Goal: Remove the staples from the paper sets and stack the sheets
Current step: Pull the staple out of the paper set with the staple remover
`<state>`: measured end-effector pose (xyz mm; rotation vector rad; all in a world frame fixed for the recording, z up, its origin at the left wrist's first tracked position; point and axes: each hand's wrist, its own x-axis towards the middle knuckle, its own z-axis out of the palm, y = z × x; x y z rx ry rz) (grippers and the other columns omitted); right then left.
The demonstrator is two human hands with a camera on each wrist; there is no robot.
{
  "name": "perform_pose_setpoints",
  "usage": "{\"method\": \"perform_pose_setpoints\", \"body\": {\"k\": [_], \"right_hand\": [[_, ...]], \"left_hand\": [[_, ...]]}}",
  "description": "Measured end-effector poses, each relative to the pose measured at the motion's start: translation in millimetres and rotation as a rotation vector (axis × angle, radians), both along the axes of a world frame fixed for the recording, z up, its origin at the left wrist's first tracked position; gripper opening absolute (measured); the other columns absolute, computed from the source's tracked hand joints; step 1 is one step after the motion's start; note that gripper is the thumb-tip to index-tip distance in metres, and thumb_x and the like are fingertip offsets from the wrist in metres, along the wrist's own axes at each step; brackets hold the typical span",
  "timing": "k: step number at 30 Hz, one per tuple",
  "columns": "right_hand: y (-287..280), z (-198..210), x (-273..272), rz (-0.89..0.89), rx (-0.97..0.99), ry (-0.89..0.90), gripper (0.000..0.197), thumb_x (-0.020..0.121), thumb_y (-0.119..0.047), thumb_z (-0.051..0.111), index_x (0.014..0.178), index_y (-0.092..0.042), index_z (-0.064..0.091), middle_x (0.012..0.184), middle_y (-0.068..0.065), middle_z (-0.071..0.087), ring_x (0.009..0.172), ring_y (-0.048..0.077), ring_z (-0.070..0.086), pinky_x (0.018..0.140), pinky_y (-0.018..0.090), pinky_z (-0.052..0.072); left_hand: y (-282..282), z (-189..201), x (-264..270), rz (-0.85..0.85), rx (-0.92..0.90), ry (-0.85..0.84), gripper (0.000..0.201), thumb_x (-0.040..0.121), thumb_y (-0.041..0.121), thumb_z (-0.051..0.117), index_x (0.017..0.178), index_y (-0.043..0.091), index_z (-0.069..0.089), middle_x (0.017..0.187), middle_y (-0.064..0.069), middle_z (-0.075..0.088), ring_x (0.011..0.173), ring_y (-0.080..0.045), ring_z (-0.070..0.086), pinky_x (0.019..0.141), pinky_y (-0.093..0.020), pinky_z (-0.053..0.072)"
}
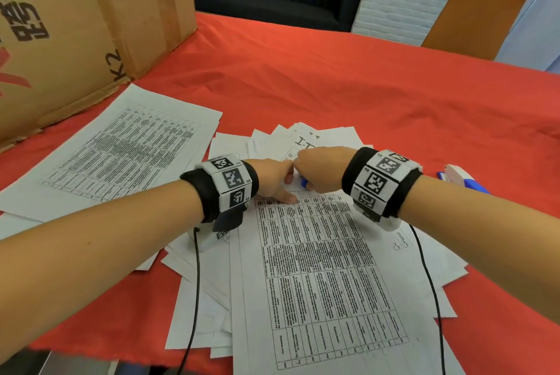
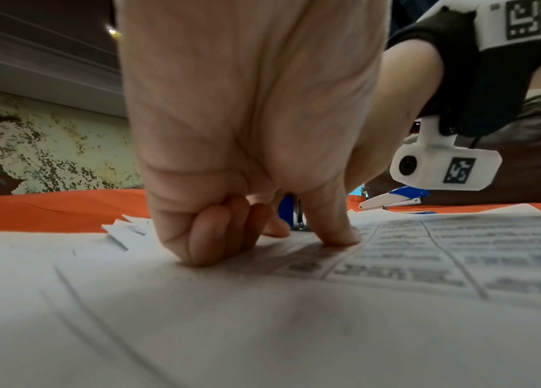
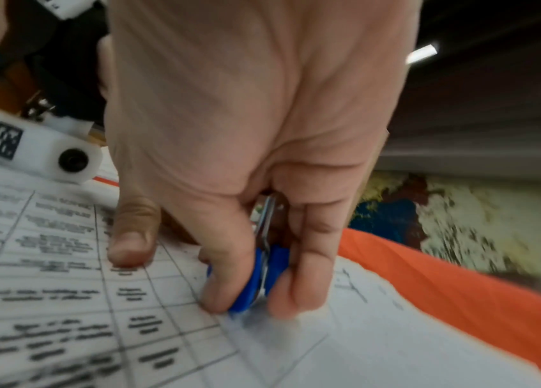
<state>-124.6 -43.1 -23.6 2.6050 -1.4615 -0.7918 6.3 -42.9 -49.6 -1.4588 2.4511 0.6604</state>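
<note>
A printed paper set (image 1: 318, 268) lies on top of a messy pile of sheets (image 1: 200, 314) in front of me. My left hand (image 1: 283, 189) holds down its top left corner: the thumb (image 2: 335, 231) presses flat while the other fingers (image 2: 206, 236) are curled with the knuckles on the page. My right hand (image 1: 315, 174) grips a blue staple remover (image 3: 262, 275) between thumb and fingers, its tip down on the same corner. In the head view only a bit of the blue staple remover (image 1: 304, 183) shows between the hands. The staple itself is hidden.
A flat stack of printed sheets (image 1: 121, 150) lies to the left, near a large cardboard box (image 1: 75, 26). A blue and white stapler (image 1: 460, 177) sits just right of my right wrist. Red cloth (image 1: 333, 77) covers the table; an orange chair (image 1: 475, 11) stands beyond it.
</note>
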Motion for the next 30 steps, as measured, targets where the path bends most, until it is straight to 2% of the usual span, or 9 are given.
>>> {"method": "perform_pose_setpoints", "body": {"k": [3,9,13,15,18,21,24,27,30], "right_hand": [[-7,1,-18,-0.046,0.036,-0.139,0.014,0.091,-0.025,0.055,0.098,-0.013,0.055,0.099,0.004,0.06,0.085,0.02,0.055,0.071,0.03,0.045],[-18,-5,-59,-0.259,0.24,-0.643,0.019,0.091,-0.025,0.062,0.109,-0.017,0.061,0.09,-0.008,0.061,0.083,0.01,0.057,0.079,0.023,0.041],[-15,-22,-82,-0.584,0.575,-1.271,0.011,0.095,-0.001,0.051,0.104,0.001,0.056,0.092,0.014,0.062,0.078,0.016,0.066,0.079,0.022,0.056],[-12,-23,-89,-0.649,0.615,-1.396,0.009,0.095,0.002,0.047,0.1,0.002,0.055,0.092,0.018,0.059,0.076,0.018,0.067,0.079,0.023,0.057],[-2,-11,-84,-0.596,0.578,-1.408,0.013,0.096,0.001,0.048,0.106,0.004,0.054,0.092,0.017,0.059,0.079,0.021,0.064,0.079,0.023,0.057],[9,11,-64,-0.469,0.513,-1.405,0.015,0.096,-0.004,0.051,0.109,0.002,0.056,0.095,0.012,0.061,0.079,0.016,0.066,0.078,0.02,0.054],[18,34,-31,-0.167,0.237,-0.899,0.027,0.093,-0.022,0.061,0.115,-0.009,0.057,0.099,0.001,0.062,0.088,0.011,0.059,0.081,0.026,0.046],[24,43,1,0.021,-0.033,-0.587,0.035,0.089,-0.028,0.064,0.118,-0.01,0.055,0.106,0.001,0.054,0.097,0.017,0.05,0.081,0.03,0.039],[24,49,11,-0.019,-0.081,-0.769,0.035,0.089,-0.029,0.065,0.115,-0.008,0.055,0.104,0.003,0.054,0.092,0.017,0.052,0.069,0.023,0.037]], "left_hand": [[-1,0,-1,0.016,-0.006,-0.038,0.047,0.086,0.049,0.06,0.116,0.017,0.042,0.088,0.002,0.052,0.084,-0.019,0.05,0.068,-0.029,0.04],[-5,-4,-1,0.015,-0.006,-0.055,0.043,0.084,0.054,0.059,0.103,0.022,0.037,0.081,0.003,0.049,0.079,-0.019,0.049,0.066,-0.029,0.038],[-3,-4,0,0.014,-0.008,-0.053,0.042,0.085,0.053,0.059,0.103,0.022,0.037,0.079,0.004,0.048,0.08,-0.019,0.049,0.068,-0.03,0.038],[-2,-1,2,0.022,0.008,-0.047,0.042,0.084,0.053,0.06,0.104,0.022,0.038,0.085,0.002,0.051,0.08,-0.018,0.049,0.067,-0.029,0.038],[-2,8,4,0.097,0.052,0.023,0.042,0.089,0.053,0.053,0.109,0.017,0.048,0.088,0.003,0.05,0.079,-0.016,0.048,0.068,-0.027,0.038],[2,10,8,0.582,0.659,0.783,0.051,0.097,0.052,0.034,0.099,0.005,0.052,0.077,-0.006,0.05,0.066,-0.017,0.048,0.057,-0.026,0.044],[12,5,9,0.877,1.148,1.384,0.048,0.103,0.035,0.026,0.099,-0.006,0.051,0.087,-0.019,0.055,0.078,-0.024,0.055,0.059,-0.026,0.056],[21,2,9,0.961,1.17,1.583,0.027,0.1,0.007,0.027,0.093,-0.003,0.052,0.081,-0.017,0.054,0.071,-0.02,0.051,0.052,-0.023,0.053],[30,6,32,1.032,1.17,1.576,0.031,0.1,0.009,0.028,0.078,0.003,0.049,0.061,-0.01,0.051,0.053,-0.013,0.045,0.042,-0.017,0.04]]}}
